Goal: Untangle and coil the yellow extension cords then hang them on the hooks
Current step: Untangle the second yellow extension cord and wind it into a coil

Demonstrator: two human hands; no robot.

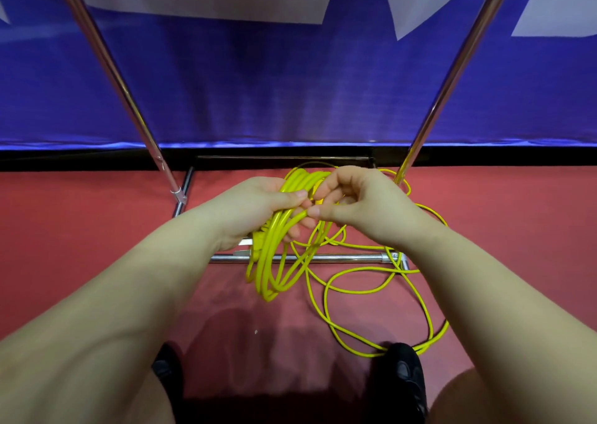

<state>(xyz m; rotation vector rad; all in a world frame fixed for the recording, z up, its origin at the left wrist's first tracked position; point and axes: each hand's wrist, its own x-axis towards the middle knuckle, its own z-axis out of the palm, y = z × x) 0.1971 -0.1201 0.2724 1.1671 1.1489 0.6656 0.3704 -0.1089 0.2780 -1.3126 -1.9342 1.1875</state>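
Observation:
My left hand [258, 207] grips a bundle of several loops of yellow extension cord [274, 262] that hangs down below the hand. A plug end shows at the bundle's left side. My right hand [352, 204] pinches a strand of the same cord between thumb and fingers, right beside my left thumb. Loose yellow cord [374, 291] trails from the hands in wide loops on the red floor, reaching my right shoe. No hooks are in view.
A chrome rack stands in front of me: two slanted poles [106, 61] [452, 68] and a low base bar [342, 257] under the cord. A blue banner [290, 84] hangs behind it. My black shoes [403, 372] stand on the red floor [80, 223].

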